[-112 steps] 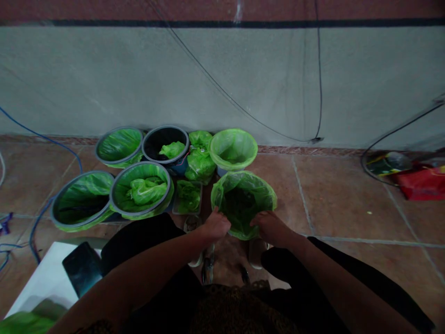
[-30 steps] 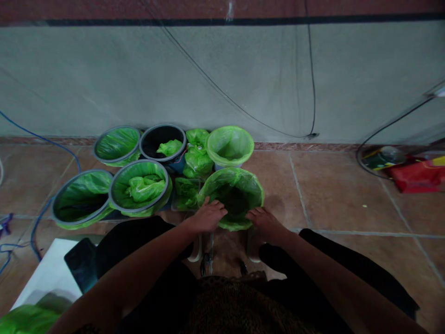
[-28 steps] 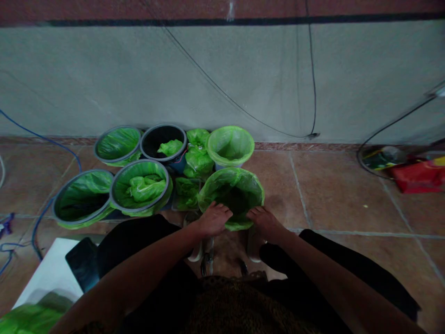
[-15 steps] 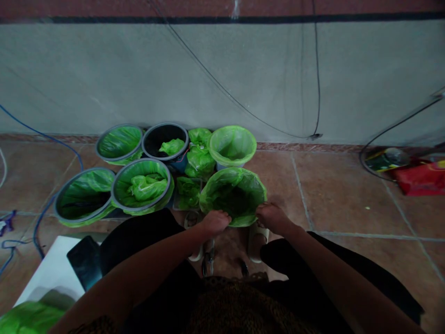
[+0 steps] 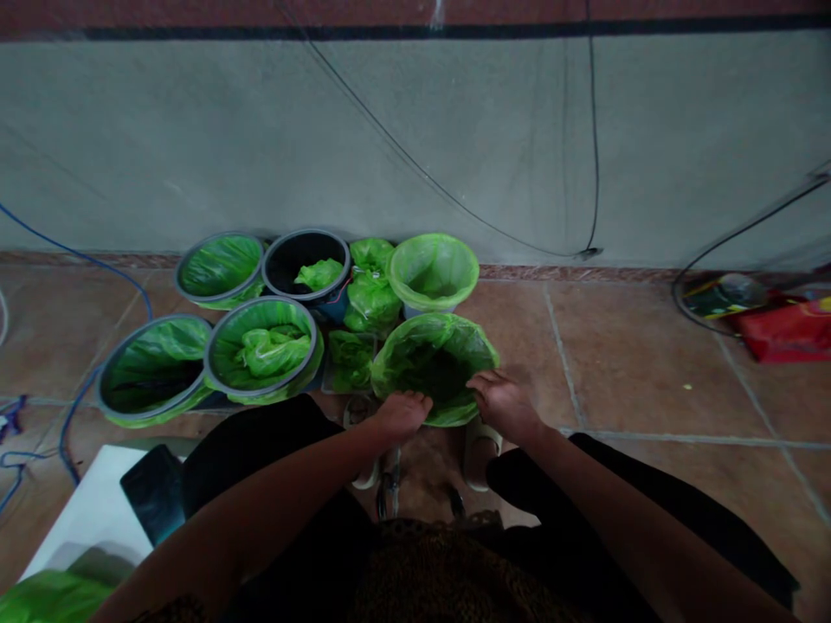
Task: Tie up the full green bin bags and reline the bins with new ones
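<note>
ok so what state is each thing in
held bag, mouth open
left hand, gripping its edge
right hand, gripping its edge
pale bin, open, lined
dark bin, open, crumpled plastic inside
back left bin, open, lined
front left bin, open, lined
middle bin, open, lined, crumpled bag inside
upright bag, bulging
clear box, holding green plastic
phone, screen dark

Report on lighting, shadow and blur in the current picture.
Head view: overall dim, the black trousers nearly featureless; head view: bare left hand and right hand legible, but deep shadow obscures the bottom of the round green-plastic-lined bin they touch; head view: the red object at far right looks smeared.
</note>
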Available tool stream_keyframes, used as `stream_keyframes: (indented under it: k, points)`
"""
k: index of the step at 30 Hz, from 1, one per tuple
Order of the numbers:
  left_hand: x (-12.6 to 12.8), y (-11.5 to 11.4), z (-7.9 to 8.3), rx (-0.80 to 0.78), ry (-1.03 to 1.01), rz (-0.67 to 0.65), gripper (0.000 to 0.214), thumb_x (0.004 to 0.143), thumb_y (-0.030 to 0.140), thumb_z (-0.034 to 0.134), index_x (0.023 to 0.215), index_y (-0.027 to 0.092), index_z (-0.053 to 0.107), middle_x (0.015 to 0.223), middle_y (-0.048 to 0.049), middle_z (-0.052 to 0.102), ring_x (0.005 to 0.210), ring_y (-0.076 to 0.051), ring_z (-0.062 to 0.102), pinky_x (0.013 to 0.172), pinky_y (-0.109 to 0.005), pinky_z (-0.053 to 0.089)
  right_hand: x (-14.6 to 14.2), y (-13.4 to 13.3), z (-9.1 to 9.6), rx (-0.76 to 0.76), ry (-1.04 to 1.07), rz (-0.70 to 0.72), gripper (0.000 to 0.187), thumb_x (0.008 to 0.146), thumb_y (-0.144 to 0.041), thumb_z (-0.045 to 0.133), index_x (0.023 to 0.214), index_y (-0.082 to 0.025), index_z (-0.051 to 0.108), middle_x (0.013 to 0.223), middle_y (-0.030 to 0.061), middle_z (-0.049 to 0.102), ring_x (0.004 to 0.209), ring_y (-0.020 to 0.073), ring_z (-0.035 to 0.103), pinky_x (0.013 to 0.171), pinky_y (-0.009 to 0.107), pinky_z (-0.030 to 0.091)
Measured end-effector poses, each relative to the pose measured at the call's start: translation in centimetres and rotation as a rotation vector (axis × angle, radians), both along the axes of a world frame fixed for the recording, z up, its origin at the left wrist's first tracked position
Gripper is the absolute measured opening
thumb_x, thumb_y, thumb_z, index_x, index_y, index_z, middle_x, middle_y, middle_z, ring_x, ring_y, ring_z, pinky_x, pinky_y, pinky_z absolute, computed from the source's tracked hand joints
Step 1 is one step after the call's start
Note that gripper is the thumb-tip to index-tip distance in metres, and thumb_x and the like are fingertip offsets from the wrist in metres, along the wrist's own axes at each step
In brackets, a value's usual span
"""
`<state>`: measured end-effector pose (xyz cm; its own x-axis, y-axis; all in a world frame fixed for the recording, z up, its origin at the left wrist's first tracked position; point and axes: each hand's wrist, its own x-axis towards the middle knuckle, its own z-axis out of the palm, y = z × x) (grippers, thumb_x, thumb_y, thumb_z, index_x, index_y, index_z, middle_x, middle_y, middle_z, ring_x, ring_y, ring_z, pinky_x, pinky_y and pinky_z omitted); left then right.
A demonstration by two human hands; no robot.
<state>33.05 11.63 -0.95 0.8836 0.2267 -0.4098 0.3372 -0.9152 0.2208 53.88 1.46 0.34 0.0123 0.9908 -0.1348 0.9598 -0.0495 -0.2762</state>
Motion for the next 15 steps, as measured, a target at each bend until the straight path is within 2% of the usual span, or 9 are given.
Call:
stream_keyframes:
  k: [2, 5, 8, 11, 15]
  points:
    - [0.3, -0.6, 0.1, -0.006, -0.048, -0.021, 0.027, 0.090, 0.014, 0.049, 0.114, 0.012, 0.061, 0.107, -0.0133, 0.066, 0.099, -0.025, 0.062, 0.084, -0.037, 0.048, -1.0, -0.4, 0.0, -0.010, 0.098, 0.103, 0.028, 0.089, -0.009, 0.050, 0.102, -0.017, 0.072, 0.103, 0.0083, 0.070, 0.099, 0.0210, 0.058, 0.092, 0.032, 0.042]
    - [0.4, -1.6, -0.4, -0.020, -0.132, -0.057, 0.025, 0.090, 0.015, 0.050, 0.112, 0.014, 0.063, 0.106, -0.0119, 0.066, 0.098, -0.023, 0.061, 0.085, -0.036, 0.047, -2.8, -1.0, -0.7, -0.119, 0.109, 0.203, 0.021, 0.086, -0.010, 0.054, 0.096, -0.016, 0.071, 0.098, 0.0086, 0.069, 0.096, 0.0215, 0.059, 0.090, 0.032, 0.044]
    - [0.3, -1.9, -1.5, -0.024, -0.156, -0.090, 0.020, 0.089, 0.015, 0.053, 0.104, 0.014, 0.066, 0.099, -0.0105, 0.067, 0.093, -0.023, 0.062, 0.080, -0.034, 0.047, -3.7, -1.2, -2.0, -0.266, 0.035, 0.220, 0.020, 0.089, -0.013, 0.053, 0.095, -0.014, 0.072, 0.098, 0.0110, 0.070, 0.095, 0.0237, 0.061, 0.087, 0.034, 0.045]
    - [0.0, -1.6, -2.3, -0.027, -0.144, -0.109, 0.014, 0.087, 0.013, 0.056, 0.093, 0.013, 0.068, 0.091, -0.0105, 0.068, 0.087, -0.023, 0.062, 0.073, -0.033, 0.047, -3.5, -1.1, -3.5, -0.365, -0.032, 0.211, 0.022, 0.089, -0.013, 0.052, 0.098, -0.012, 0.073, 0.102, 0.0138, 0.072, 0.098, 0.0265, 0.063, 0.090, 0.037, 0.045]
    - [-0.2, -1.2, -2.5, -0.004, -0.123, -0.120, 0.014, 0.087, 0.015, 0.055, 0.089, 0.012, 0.069, 0.090, -0.0113, 0.069, 0.088, -0.023, 0.062, 0.072, -0.034, 0.048, -2.6, -1.1, -5.1, -0.346, -0.062, 0.230, 0.024, 0.086, -0.009, 0.053, 0.097, -0.010, 0.074, 0.102, 0.0154, 0.073, 0.099, 0.0261, 0.064, 0.099, 0.039, 0.041]
